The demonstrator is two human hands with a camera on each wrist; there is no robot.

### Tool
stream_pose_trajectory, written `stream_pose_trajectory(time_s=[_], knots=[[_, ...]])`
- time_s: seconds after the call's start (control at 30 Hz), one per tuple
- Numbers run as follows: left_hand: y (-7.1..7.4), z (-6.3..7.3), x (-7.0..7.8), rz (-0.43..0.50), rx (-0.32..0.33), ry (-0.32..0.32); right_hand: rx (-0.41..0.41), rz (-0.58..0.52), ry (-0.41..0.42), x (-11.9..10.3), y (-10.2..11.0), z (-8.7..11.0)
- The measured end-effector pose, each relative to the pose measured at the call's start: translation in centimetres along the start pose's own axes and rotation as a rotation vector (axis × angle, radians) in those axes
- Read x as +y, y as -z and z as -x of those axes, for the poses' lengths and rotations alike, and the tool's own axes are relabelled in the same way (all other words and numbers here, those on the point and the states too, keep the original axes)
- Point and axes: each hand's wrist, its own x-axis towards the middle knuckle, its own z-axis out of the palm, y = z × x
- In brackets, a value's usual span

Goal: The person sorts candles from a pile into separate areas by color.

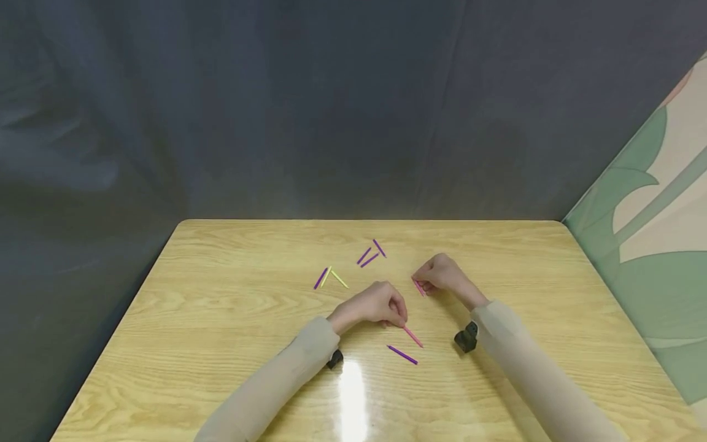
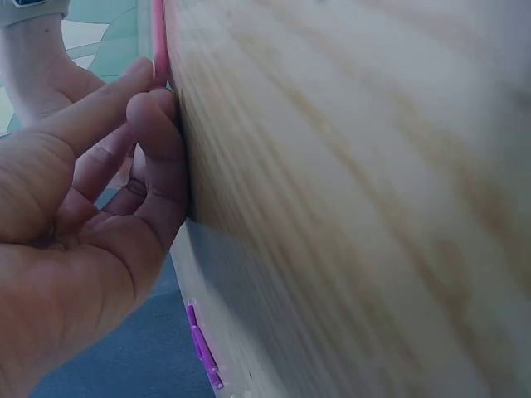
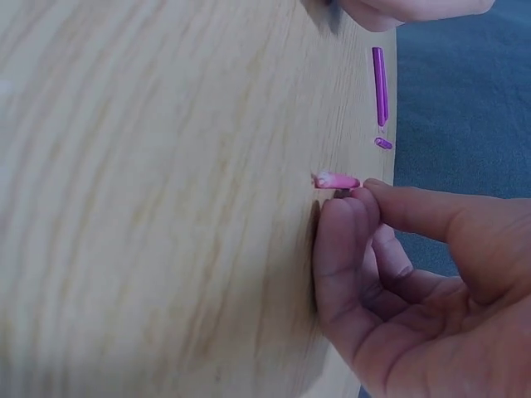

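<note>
My left hand (image 1: pixel 381 304) pinches the far end of a thin pink stick (image 1: pixel 413 336), which slants toward the front right of the table. In the left wrist view this pink stick (image 2: pixel 160 41) rises from between thumb and fingertips. Farther back and to the right, my right hand (image 1: pixel 442 273) pinches a second pink stick (image 1: pixel 420 287) between thumb and fingers. The right wrist view shows that short pink stick (image 3: pixel 336 180) close over the wood, at the fingertips. In front of the left hand lies a purple stick (image 1: pixel 402 355), nearly parallel to the nearer pink one.
Three purple sticks (image 1: pixel 380 247) lie at the back middle of the wooden table (image 1: pixel 221 307). Left of them, two yellow sticks (image 1: pixel 339 279) meet in a peak, with another purple stick (image 1: pixel 320 279) beside it. A dark curtain (image 1: pixel 331 110) hangs behind the table.
</note>
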Motion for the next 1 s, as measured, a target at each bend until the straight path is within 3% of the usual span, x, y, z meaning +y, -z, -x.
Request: stream_pose_trajectory(time_s=[0.6,1.0], knots=[[-0.24,0.16,0.12,-0.054,-0.009,-0.041,0.016,-0.043,0.033,0.54,-0.03,0.47],[0.1,0.51,-0.03,-0.007,-0.022,-0.002,0.02,-0.095,0.058,0.81,-0.12,0.82]])
